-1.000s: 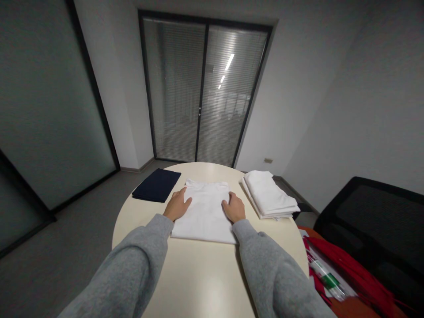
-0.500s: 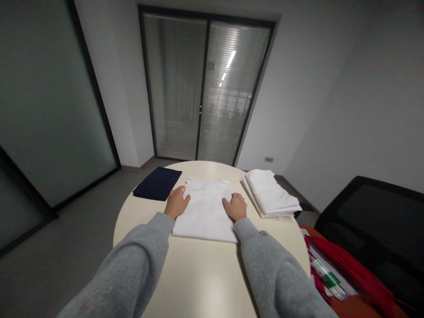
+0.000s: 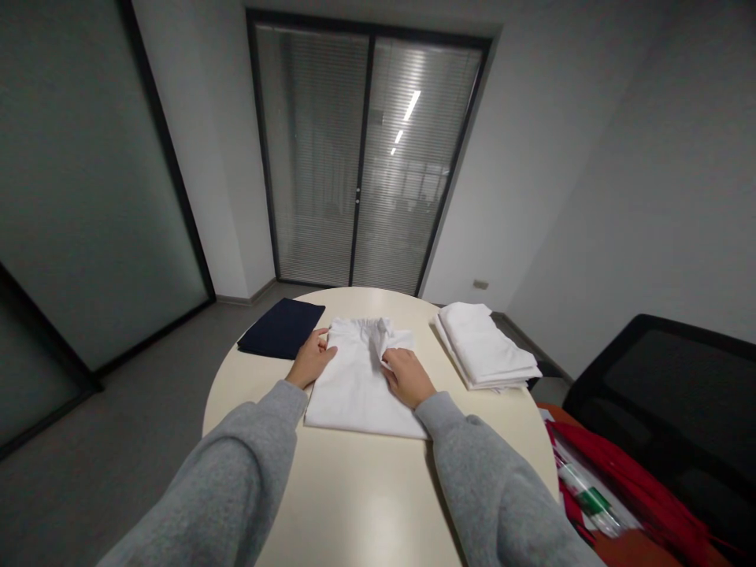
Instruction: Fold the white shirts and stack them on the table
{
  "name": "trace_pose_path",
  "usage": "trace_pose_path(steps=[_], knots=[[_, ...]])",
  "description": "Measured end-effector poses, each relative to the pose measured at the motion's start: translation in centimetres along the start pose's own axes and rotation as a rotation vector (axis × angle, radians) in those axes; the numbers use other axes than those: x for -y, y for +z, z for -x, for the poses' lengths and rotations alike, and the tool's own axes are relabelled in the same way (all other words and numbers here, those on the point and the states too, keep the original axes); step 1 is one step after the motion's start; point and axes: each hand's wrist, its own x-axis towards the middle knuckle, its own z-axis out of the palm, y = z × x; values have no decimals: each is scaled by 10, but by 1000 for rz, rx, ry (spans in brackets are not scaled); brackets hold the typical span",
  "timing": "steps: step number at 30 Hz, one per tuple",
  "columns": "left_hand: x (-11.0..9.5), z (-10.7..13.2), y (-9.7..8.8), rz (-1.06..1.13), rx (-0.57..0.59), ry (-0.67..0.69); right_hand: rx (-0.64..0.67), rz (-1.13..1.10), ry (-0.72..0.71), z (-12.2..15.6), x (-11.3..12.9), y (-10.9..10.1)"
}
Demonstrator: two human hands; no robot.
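The white cloth (image 3: 354, 394) lies on the bench (image 3: 348, 488). The right hand (image 3: 409, 376) pinches a bunched bit; whether the left hand (image 3: 310, 362) grips, I can't tell. Looks like folding; next needs gentle, flat laying.

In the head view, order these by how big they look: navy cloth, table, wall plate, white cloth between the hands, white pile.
1. Table
2. White cloth
3. White pile
4. Navy cloth
5. Wall plate
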Motion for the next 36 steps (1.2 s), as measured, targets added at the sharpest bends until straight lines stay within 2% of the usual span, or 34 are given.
trace_pose_path(steps=[3, 5, 10, 14, 19, 23, 27, 29, 32, 36], knots=[[-1, 0, 0, -15, 2, -8, 52, -30, -165, 2, 8, -3], [-1, -1, 0, -35, -8, -8, 60, -97, -182, 3, 10, -1], [4, -3, 2, -124, -41, -11, -18, -327, 20, 4, 6, 12], [2, -1, 3, -226, -11, 37, -46, -397, 134, 1, 3, 17], [-27, 8, -3, -484, -8, 247, -18, -382, 115, 0, 5, 14], [-49, 16, -6, -566, 141, 462, -29, -370, 93, 1, 5, 14], [-58, 18, -4, -585, 263, 525, -55, -332, 192, -1, -1, 18], [-67, 19, -2, -587, 253, 576, -57, -325, 231, -4, -7, 18], [-92, 26, -1, -614, 217, 695, 19, -379, 191, -7, -19, 14], [-130, 46, 0, -771, 227, 793, 140, -498, 164, 1, -44, -6]])
